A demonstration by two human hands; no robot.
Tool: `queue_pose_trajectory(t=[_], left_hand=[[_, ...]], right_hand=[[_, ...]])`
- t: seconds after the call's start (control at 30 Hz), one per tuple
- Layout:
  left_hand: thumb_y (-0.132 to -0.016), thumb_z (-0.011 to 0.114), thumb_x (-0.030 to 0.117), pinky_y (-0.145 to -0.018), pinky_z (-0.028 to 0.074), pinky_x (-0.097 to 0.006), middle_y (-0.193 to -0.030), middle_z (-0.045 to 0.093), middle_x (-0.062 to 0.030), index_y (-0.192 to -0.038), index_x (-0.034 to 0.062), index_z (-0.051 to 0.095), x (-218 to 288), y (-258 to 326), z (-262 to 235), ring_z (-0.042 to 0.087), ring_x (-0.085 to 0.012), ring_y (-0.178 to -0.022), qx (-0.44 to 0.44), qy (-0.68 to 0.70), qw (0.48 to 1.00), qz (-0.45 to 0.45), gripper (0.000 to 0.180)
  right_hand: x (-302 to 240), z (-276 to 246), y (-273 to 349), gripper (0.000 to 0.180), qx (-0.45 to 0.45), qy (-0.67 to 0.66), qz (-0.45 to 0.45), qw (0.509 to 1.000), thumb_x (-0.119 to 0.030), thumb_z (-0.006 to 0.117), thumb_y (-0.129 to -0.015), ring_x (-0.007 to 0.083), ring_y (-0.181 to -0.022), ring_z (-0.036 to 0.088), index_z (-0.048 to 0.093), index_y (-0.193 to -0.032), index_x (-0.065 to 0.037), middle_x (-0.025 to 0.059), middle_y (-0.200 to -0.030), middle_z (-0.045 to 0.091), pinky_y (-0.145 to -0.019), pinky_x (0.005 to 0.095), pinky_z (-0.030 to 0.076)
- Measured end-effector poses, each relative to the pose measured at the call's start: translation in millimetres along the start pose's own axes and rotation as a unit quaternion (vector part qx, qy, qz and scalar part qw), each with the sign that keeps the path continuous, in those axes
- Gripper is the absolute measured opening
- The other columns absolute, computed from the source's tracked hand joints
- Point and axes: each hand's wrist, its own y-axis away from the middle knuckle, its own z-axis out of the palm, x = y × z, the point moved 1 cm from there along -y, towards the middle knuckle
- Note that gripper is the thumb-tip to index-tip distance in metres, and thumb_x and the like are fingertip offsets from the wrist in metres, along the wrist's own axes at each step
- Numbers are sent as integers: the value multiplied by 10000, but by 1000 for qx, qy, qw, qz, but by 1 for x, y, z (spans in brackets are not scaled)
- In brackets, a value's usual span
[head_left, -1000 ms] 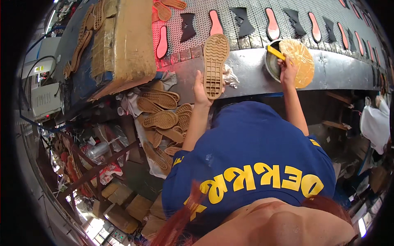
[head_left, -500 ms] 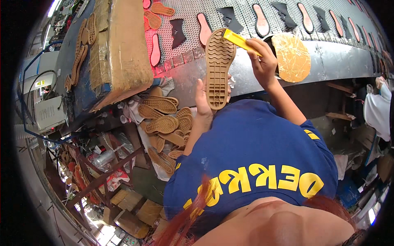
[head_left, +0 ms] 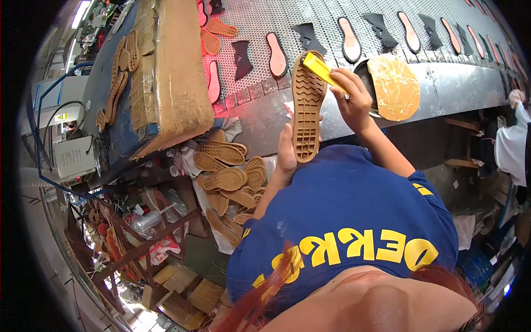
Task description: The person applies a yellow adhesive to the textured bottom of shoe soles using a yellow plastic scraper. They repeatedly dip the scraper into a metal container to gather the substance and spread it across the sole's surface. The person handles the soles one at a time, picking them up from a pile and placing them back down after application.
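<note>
A tan rubber shoe sole (head_left: 307, 119) stands nearly upright in front of me, its wavy and gridded face toward me. My left hand (head_left: 286, 150) grips it by the lower left edge; some of the fingers are hidden behind it. In my right hand (head_left: 354, 98) is a flat yellow brush (head_left: 325, 73), pinched between thumb and fingers. Its dark tip touches the upper end of the sole. Close to the right hand, a round pot (head_left: 364, 72) sits partly under a tan, glue-streaked board (head_left: 395, 91).
A perforated metal conveyor (head_left: 326, 16) carries pink insoles (head_left: 277, 54) and black cut pieces (head_left: 242, 60). More tan soles (head_left: 224, 180) lie heaped at my left, below a large taped cardboard box (head_left: 180, 72). A metal ledge (head_left: 442, 83) borders the conveyor. Another person's white sleeve (head_left: 511, 149) shows far right.
The sole has tilted slightly and sits a little lower and to the right in view. The brush stays at its upper end. The whole surroundings have shifted with my head.
</note>
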Motion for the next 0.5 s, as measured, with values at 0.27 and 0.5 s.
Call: queue_pose_trajectory(t=[0.27, 0.5], left_hand=[[-994, 235, 564, -588, 554, -265, -1191, 595, -182, -1386, -24, 372, 2, 1, -4, 650, -173, -804, 7, -1, 1000, -2, 720], [-968, 253, 614, -551, 570, -274, -1158, 603, -185, -1383, 12, 370, 7, 0, -9, 660, -190, -793, 2, 73, 997, -20, 740]], right_hand=[[1, -3, 0, 258, -37, -22, -14, 999, -127, 653, -889, 302, -986, 642, 628, -1099, 21, 172, -1101, 641, -839, 347, 516], [-4, -8, 1, 284, -119, -79, -24, 989, -111, 666, -867, 310, -1034, 632, 613, -1132, -22, 141, -1142, 630, -866, 368, 525]])
